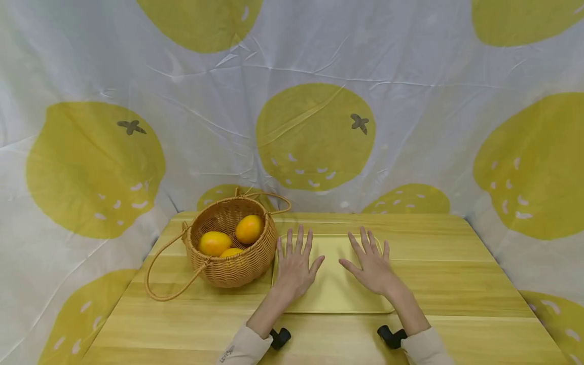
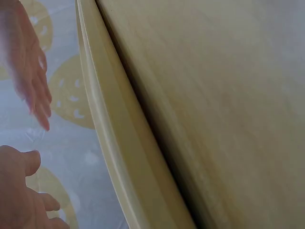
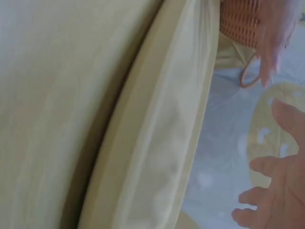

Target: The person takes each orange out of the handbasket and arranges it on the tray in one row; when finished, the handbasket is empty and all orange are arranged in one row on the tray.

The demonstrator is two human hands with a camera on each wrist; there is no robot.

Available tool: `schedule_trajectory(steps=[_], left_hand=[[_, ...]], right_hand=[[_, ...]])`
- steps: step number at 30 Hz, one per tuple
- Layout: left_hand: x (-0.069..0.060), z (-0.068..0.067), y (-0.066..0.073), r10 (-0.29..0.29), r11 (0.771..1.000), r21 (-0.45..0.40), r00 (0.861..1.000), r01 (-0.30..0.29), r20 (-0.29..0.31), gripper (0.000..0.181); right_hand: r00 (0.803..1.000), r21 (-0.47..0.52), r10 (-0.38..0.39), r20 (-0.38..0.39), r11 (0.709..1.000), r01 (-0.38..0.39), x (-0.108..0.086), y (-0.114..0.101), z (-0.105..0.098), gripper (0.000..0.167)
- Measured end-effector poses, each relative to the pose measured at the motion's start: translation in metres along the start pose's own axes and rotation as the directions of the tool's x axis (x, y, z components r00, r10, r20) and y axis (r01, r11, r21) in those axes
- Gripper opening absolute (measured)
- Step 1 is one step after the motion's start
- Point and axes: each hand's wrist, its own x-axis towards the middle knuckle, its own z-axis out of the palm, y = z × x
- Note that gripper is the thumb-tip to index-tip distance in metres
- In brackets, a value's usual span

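Observation:
My left hand (image 1: 294, 274) is held over the left part of a shallow pale-yellow tray (image 1: 339, 299), fingers straight and spread, holding nothing. Over the tray's right part, my right hand (image 1: 373, 269) is likewise spread, with nothing in it. Both wrist views show the left hand (image 2: 21, 191) and right hand (image 3: 279, 186) raised above the tray. Just left of my left hand stands a round wicker basket (image 1: 237, 275). Three yellow-orange mangoes lie inside: one mango (image 1: 214, 244) at left, another mango (image 1: 249, 229) at right, and a third mango (image 1: 231, 252) partly hidden by the front rim.
The basket's looped handle (image 1: 161, 296) droops outward at the left; a second handle (image 1: 285, 203) leans over the back right. All stands on a light wooden table (image 1: 456, 284). A white cloth (image 1: 410, 132) printed with big lemons hangs behind and beside it.

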Motion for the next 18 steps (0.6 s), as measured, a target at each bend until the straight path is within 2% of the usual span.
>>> schedule_trajectory(steps=[6,9,13,15,18], left_hand=[[0.000,-0.007,-0.001,0.002,0.999,-0.032,1.000,-0.002,-0.010,0.073],[0.000,-0.014,0.000,0.018,0.999,-0.045,1.000,-0.018,-0.011,0.073],[0.001,-0.033,0.001,0.042,0.994,-0.099,0.999,-0.043,-0.009,0.074],[0.001,-0.045,0.000,0.053,0.988,-0.144,0.999,-0.054,-0.007,0.074],[0.000,-0.064,-0.007,0.082,0.979,-0.186,0.996,-0.088,-0.039,0.074]], right_hand=[[0.996,0.097,0.040,0.077,0.994,-0.047,-0.004,0.025,-0.015,0.081],[0.986,0.149,0.068,0.154,0.985,-0.091,-0.006,0.037,-0.020,0.079],[0.965,0.193,0.089,0.248,0.971,-0.139,-0.009,0.049,-0.023,0.076],[0.960,0.204,0.089,0.264,0.968,-0.146,-0.010,0.053,-0.023,0.075],[0.958,0.220,0.086,0.274,0.964,-0.150,-0.012,0.060,-0.020,0.074]])
